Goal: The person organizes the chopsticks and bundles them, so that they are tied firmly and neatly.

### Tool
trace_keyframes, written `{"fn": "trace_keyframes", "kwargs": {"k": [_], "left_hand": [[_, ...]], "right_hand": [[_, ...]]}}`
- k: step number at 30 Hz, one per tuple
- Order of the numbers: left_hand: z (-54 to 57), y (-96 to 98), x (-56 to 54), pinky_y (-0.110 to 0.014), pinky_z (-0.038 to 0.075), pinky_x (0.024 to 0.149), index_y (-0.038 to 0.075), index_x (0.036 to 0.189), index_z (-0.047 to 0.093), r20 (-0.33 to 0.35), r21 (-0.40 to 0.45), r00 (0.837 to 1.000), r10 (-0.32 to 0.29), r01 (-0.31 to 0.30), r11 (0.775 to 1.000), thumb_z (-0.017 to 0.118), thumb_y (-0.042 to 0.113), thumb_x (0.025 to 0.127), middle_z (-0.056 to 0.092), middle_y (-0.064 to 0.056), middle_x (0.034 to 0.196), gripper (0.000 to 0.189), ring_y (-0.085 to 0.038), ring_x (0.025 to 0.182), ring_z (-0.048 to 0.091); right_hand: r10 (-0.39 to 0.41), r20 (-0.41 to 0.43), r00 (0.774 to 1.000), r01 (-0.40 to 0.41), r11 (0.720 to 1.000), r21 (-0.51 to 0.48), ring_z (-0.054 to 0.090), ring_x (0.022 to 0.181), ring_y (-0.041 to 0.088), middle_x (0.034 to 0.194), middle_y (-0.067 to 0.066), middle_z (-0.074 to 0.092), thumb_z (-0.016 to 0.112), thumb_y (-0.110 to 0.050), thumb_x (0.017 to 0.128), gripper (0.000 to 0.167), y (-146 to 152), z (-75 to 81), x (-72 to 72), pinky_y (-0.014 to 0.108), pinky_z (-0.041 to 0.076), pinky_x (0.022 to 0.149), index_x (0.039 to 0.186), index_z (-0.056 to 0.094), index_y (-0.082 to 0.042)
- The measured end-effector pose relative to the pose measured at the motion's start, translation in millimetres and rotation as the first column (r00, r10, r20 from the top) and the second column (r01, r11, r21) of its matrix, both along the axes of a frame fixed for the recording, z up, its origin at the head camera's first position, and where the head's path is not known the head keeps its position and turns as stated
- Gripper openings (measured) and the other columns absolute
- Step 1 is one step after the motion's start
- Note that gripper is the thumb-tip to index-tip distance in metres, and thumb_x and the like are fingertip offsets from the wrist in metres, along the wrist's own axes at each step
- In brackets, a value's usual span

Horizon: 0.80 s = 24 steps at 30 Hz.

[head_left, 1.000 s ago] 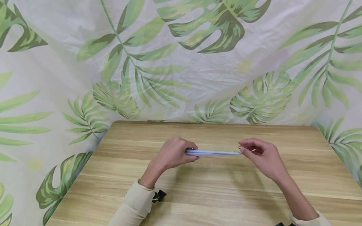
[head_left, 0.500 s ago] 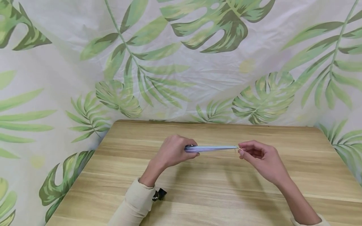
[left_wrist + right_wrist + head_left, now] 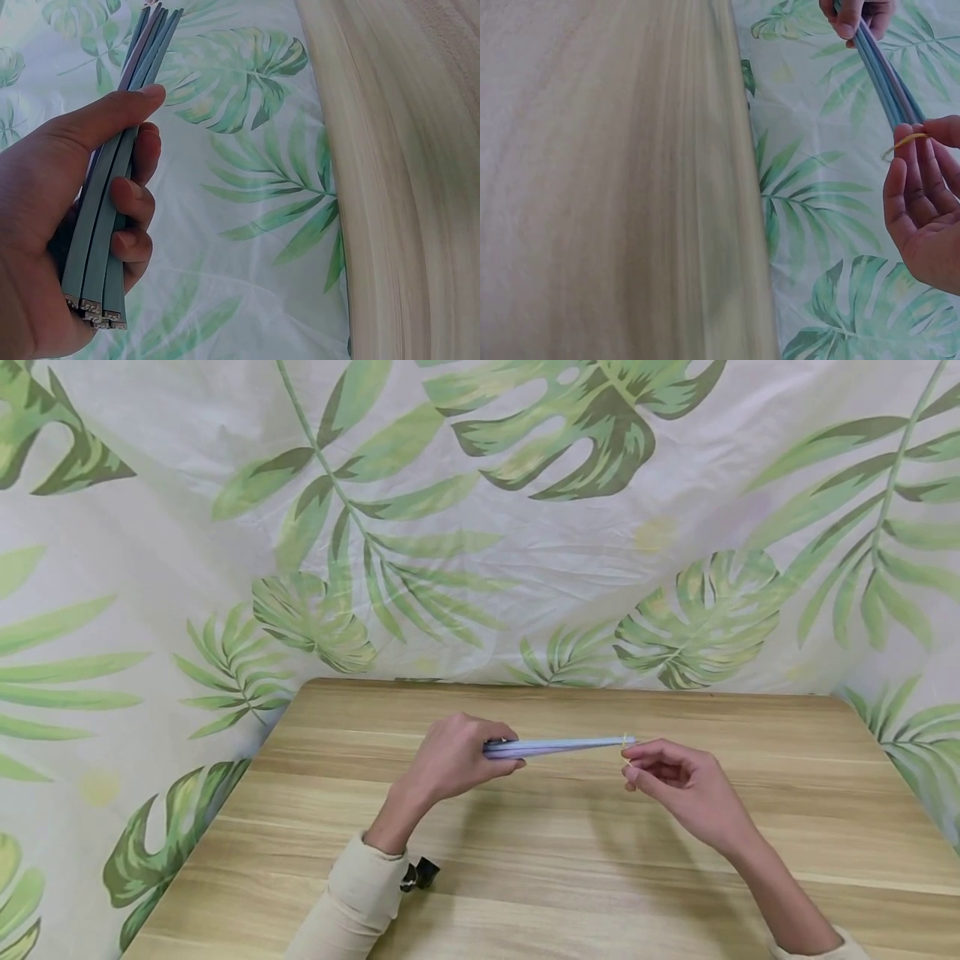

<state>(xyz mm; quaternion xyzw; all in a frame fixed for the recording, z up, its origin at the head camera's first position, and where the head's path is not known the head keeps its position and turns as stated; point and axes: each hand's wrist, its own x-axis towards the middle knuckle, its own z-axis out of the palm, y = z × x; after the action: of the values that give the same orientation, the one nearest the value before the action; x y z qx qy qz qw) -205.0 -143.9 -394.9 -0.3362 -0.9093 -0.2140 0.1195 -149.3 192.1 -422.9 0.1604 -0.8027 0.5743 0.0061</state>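
My left hand (image 3: pixel 457 760) grips a bundle of slim chopsticks (image 3: pixel 551 748), mostly blue with some purple. In the left wrist view the fingers and thumb wrap round the bundle near its thick, patterned ends. The narrow tips point right, toward my right hand (image 3: pixel 686 789). A thin yellow rubber band (image 3: pixel 907 140) is pinched by the right thumb and fingers and crosses the chopstick tips. From the head view, the band shows as a small loop at the tips, stretched down to the fingertips. Both hands are raised above the table.
The wood-grain table (image 3: pixel 540 877) spreads below both hands. Behind it hangs a leaf-print cloth (image 3: pixel 480 585), close to the far edge. A black device (image 3: pixel 422 874) sits at the left sleeve cuff.
My right hand has shifted slightly left and down, bringing the rubber band over the chopstick tips. The tips have risen a little and drawn closer together; the left hand keeps its grip.
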Motion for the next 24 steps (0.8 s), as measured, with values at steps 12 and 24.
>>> {"fn": "trace_keyframes", "kwargs": {"k": [12,24], "left_hand": [[6.1,-1.3,0.9,-0.019,0.042,0.058,0.022,0.094,0.082,0.029,0.053,0.999,-0.021,0.020,0.998,0.090,0.031,0.088,0.072,0.013,0.073,0.013,0.005,0.058,0.049],[7.0,-0.8,2.6,-0.019,0.039,0.057,0.022,0.092,0.082,0.026,0.110,1.000,-0.011,0.008,0.994,0.092,0.030,0.086,0.071,0.014,0.072,0.014,0.004,0.057,0.049]], "right_hand": [[0.104,-0.017,0.994,-0.105,0.992,-0.066,0.076,0.090,0.013,0.100,0.002,0.078,0.057,-0.012,0.112,0.023,-6.2,-12.2,-5.2,0.028,0.062,0.079,0.121,0.072,0.003],[0.165,0.129,0.978,-0.148,0.981,-0.126,0.076,0.092,0.012,0.103,0.009,0.078,0.059,-0.013,0.111,0.029,-14.3,-22.2,-6.4,0.031,0.063,0.083,0.129,0.065,0.008]]}}
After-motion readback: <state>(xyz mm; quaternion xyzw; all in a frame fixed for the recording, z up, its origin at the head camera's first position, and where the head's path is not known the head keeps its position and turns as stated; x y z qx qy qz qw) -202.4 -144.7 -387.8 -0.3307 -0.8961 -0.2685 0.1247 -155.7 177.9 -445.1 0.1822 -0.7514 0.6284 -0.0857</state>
